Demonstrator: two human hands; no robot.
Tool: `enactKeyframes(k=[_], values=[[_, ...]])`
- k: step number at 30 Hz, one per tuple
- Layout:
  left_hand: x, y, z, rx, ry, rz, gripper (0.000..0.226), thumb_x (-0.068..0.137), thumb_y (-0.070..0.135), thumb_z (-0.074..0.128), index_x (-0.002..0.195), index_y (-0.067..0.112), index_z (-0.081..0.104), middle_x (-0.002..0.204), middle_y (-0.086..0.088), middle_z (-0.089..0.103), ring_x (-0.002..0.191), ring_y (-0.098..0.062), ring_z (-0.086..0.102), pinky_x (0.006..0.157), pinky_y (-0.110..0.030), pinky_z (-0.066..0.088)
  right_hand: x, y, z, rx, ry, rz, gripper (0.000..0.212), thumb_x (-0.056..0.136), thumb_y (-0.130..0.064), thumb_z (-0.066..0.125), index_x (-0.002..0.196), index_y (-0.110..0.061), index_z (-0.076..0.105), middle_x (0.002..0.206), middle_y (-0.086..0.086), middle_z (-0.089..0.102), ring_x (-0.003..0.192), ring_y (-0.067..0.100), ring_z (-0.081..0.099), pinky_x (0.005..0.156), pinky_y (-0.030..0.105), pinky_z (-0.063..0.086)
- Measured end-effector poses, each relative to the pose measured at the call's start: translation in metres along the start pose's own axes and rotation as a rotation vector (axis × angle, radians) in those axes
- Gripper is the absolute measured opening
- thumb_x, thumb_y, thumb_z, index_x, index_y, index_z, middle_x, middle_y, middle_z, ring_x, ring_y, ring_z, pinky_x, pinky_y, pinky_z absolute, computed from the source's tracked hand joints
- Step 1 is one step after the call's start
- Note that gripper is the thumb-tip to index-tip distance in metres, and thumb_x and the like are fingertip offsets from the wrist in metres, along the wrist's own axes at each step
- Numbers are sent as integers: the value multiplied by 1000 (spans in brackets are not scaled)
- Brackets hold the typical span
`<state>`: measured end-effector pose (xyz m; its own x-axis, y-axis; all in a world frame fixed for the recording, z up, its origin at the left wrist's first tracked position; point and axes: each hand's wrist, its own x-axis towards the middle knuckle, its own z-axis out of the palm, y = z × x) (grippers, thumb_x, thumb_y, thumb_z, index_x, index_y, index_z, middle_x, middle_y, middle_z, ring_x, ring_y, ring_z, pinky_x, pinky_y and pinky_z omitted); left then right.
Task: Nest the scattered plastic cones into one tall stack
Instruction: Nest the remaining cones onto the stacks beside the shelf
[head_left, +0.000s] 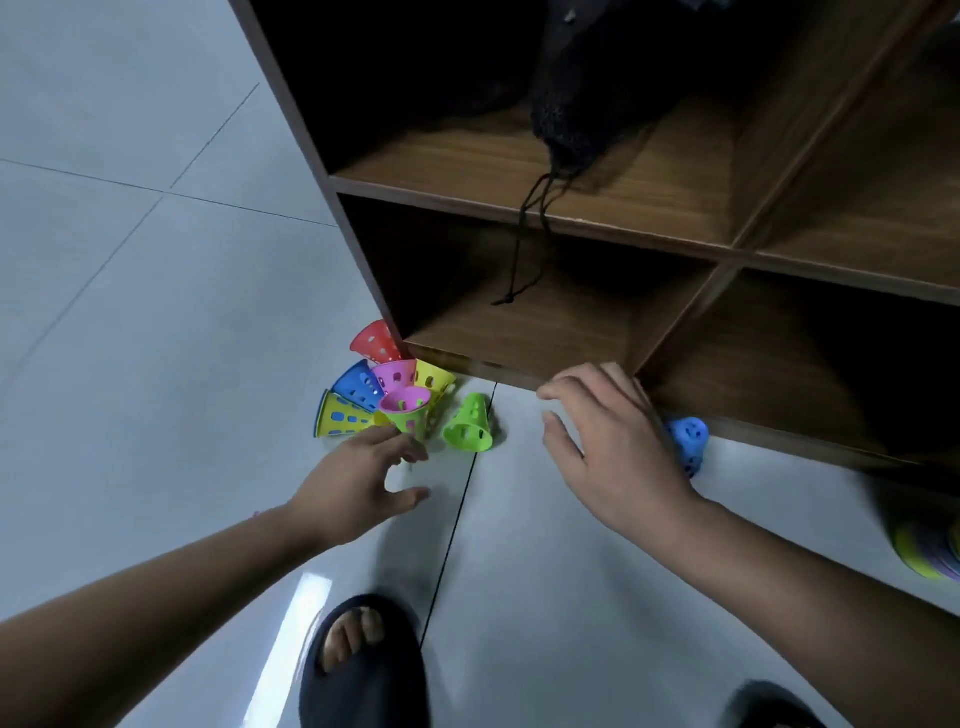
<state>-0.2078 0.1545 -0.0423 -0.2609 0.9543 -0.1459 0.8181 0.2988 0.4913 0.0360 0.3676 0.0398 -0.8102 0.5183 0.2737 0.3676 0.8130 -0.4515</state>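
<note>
Our left hand (363, 483), fingers (408, 453) apart, reaches for the cones (384, 395) heaped on the floor (156, 312) by the shelf (571, 218) corner mid-frame, likely because the stack starts there, while our right hand (613, 441), spread and empty, half hides a stray blue cone (688, 447).

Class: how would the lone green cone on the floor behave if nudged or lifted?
The green cone is probably light: thin plastic pierced with holes. It likely slides easily on the glossy floor. Its taper suggests rolling in a curve.
</note>
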Motion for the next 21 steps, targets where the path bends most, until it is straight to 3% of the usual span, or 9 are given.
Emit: enactKeyframes(k=[5,12,17,21], values=[[-42,-62,-9,119,-87,-72,45,80,54,82,118,33,71,112,17,68,101,-13,64,80,-31,56,26,-5,66,-23,-195,94,20,97,-36,64,101,-17,64,104,2,61,101,30,58,82,43,52],[-82,-112,-23,248,-99,-157,58,75,77,71,116,35,71,108,15,68,93,-16,64,75,-33,52,53,0,132,56,-411,379,36,96,-48,67,88,-16,53,101,10,64,103,36,61,76,40,45],[-95,-120,-23,226,-166,-234,65,72,83,64,118,37,69,111,14,65,96,-16,59,75,-32,52,57,0,167,75,-478,633,60,91,-69,61,108,-11,59,116,17,68,113,38,63,80,41,47],[-97,-118,-20,150,-207,-271,61,73,78,66,118,35,66,109,13,60,94,-14,59,72,-29,50,60,-7,170,191,-518,748,59,88,-62,68,114,-9,59,113,12,67,107,33,64,64,32,38]])
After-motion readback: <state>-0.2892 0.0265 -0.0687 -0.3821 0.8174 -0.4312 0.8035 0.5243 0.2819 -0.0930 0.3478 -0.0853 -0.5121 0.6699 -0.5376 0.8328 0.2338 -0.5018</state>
